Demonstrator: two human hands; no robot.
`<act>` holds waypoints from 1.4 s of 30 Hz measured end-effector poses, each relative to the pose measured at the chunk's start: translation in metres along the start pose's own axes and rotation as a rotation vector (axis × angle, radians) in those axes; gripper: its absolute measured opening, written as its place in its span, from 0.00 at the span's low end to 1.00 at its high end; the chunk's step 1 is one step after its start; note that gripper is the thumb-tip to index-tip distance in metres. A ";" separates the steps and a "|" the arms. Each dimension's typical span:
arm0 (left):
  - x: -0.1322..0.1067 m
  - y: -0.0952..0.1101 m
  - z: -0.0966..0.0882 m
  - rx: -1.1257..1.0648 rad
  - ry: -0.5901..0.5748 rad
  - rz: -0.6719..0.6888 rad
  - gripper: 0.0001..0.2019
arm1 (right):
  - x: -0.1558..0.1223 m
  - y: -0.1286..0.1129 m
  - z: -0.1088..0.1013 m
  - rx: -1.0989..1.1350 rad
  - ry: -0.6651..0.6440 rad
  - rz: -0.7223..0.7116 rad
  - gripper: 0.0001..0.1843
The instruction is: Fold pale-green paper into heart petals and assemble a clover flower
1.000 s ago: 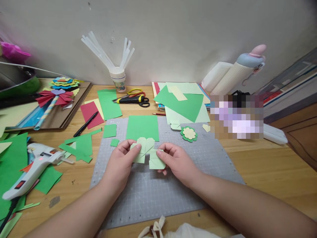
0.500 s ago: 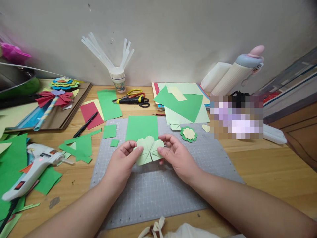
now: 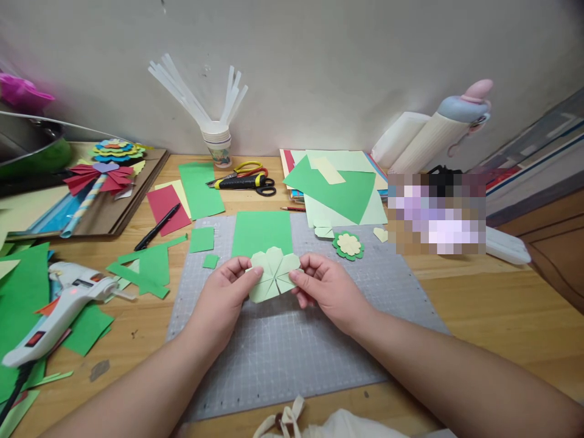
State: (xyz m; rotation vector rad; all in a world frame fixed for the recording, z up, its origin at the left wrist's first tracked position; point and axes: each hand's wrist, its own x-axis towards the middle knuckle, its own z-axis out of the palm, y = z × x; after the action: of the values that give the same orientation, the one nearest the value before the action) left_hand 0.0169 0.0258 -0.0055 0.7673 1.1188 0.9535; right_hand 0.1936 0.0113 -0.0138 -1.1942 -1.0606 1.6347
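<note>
At the far left of the wooden bench (image 3: 479,316) a white hot-glue gun (image 3: 59,307) lies among dark green paper scraps (image 3: 148,267). Behind them is a red pleated paper flower (image 3: 101,176), and a black pen (image 3: 157,228) lies slanted beside a red paper rectangle (image 3: 165,205). Against the wall a paper cup (image 3: 219,149) holds clear glue sticks fanned out. Just right of it lie scissors (image 3: 249,182) (two pairs, it seems, with handles overlapping).

A grey gridded cutting mat (image 3: 292,353) covers the middle of the bench, with a green sheet (image 3: 262,230) at its far edge. Over the mat, the left hand (image 3: 223,295) is clamped on the left edge of a folded pale-green paper piece (image 3: 274,275), with the thumb on top. The piece has rounded lobes along its top and creases meeting at its centre. It sits at the near edge of the green sheet; whether it touches the mat I cannot tell. The right hand (image 3: 326,289) is clamped on its right edge in the same way.

Right of the hands a green-and-cream flower cut-out (image 3: 348,244) rests on the mat. A stack of coloured paper (image 3: 340,191) lies behind it, and a pastel bottle (image 3: 456,118) leans near the wall.
</note>
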 end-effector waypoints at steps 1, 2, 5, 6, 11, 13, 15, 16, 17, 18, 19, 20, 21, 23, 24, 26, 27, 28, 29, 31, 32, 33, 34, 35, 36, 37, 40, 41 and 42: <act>0.000 0.000 0.000 0.002 -0.007 -0.002 0.12 | 0.000 0.000 0.000 0.000 -0.005 0.010 0.15; 0.000 0.000 0.000 0.004 -0.012 -0.005 0.12 | 0.000 0.001 0.000 -0.001 -0.011 0.021 0.15; 0.000 -0.001 -0.001 0.009 -0.021 -0.006 0.13 | 0.000 0.000 0.000 -0.007 -0.020 0.042 0.15; 0.000 -0.001 -0.001 0.011 -0.019 -0.003 0.13 | -0.001 -0.001 0.001 -0.001 -0.019 0.040 0.15; 0.000 -0.002 -0.001 0.029 0.004 0.018 0.13 | -0.001 -0.003 0.001 0.025 -0.001 0.010 0.17; 0.000 -0.002 -0.002 0.046 -0.003 0.014 0.13 | 0.000 -0.002 0.001 -0.003 0.006 0.004 0.16; 0.001 -0.002 -0.002 0.064 -0.011 0.010 0.12 | 0.001 -0.001 0.000 -0.020 0.016 -0.006 0.15; 0.001 -0.002 -0.002 0.074 -0.016 0.009 0.12 | 0.001 0.000 0.000 -0.024 0.022 -0.012 0.15; 0.001 -0.002 -0.002 0.083 -0.022 0.009 0.12 | 0.002 0.000 -0.001 -0.026 0.026 -0.018 0.15; 0.001 -0.002 -0.002 0.093 -0.029 0.008 0.12 | 0.002 0.001 -0.001 -0.027 0.028 -0.021 0.15; 0.001 -0.002 -0.002 0.103 -0.039 0.007 0.13 | 0.002 0.001 -0.001 -0.027 0.030 -0.025 0.15; 0.001 -0.002 -0.002 0.114 -0.051 0.006 0.13 | 0.002 0.001 -0.001 -0.027 0.032 -0.028 0.15; 0.000 -0.002 -0.002 0.125 -0.063 0.004 0.14 | 0.002 0.001 -0.001 -0.025 0.034 -0.029 0.15; 0.000 -0.002 -0.002 0.146 -0.089 0.002 0.14 | 0.001 0.001 -0.001 -0.014 0.041 -0.029 0.15; -0.001 -0.001 -0.001 0.155 -0.102 0.002 0.15 | 0.001 0.000 -0.001 -0.004 0.047 -0.029 0.15; -0.001 -0.001 -0.001 0.172 -0.128 -0.001 0.15 | 0.001 0.000 -0.001 0.020 0.065 -0.034 0.15; -0.001 0.000 -0.001 0.180 -0.141 -0.003 0.15 | 0.001 -0.001 -0.001 0.033 0.074 -0.040 0.15; -0.001 0.000 -0.001 0.188 -0.154 -0.005 0.15 | 0.001 -0.001 0.000 0.045 0.083 -0.049 0.16; -0.001 0.000 -0.001 0.197 -0.166 -0.006 0.14 | 0.001 -0.002 0.000 0.056 0.088 -0.060 0.16; -0.001 0.000 -0.001 0.219 -0.191 -0.009 0.13 | 0.001 -0.002 0.000 0.062 0.085 -0.084 0.16; -0.001 0.000 -0.001 0.229 -0.204 -0.011 0.13 | 0.000 -0.001 0.000 0.060 0.081 -0.096 0.16; -0.001 0.000 -0.001 0.241 -0.217 -0.014 0.12 | 0.000 -0.001 0.000 0.055 0.076 -0.106 0.16; -0.001 0.000 -0.001 0.252 -0.229 -0.019 0.12 | 0.000 0.000 0.001 0.049 0.071 -0.112 0.16; -0.002 -0.001 -0.001 0.263 -0.238 -0.023 0.12 | 0.000 0.000 0.001 0.043 0.067 -0.114 0.16; -0.002 -0.001 -0.001 0.273 -0.243 -0.025 0.12 | 0.000 0.000 0.001 0.039 0.065 -0.114 0.16; -0.003 -0.001 -0.001 0.284 -0.244 -0.026 0.11 | -0.001 0.000 0.002 0.037 0.062 -0.112 0.16; -0.004 0.000 -0.001 0.308 -0.233 -0.025 0.11 | -0.002 -0.001 0.002 0.065 0.038 -0.086 0.17; -0.004 0.000 -0.001 0.308 -0.223 -0.021 0.11 | -0.002 -0.002 0.003 0.081 0.026 -0.070 0.18; -0.004 0.001 -0.001 0.305 -0.207 -0.015 0.11 | -0.003 -0.003 0.003 0.091 0.011 -0.051 0.18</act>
State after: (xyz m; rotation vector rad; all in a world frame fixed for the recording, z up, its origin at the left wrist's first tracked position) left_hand 0.0152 0.0224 -0.0035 1.0783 1.0975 0.6798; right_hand 0.1922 0.0090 -0.0097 -1.1068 -0.9909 1.6181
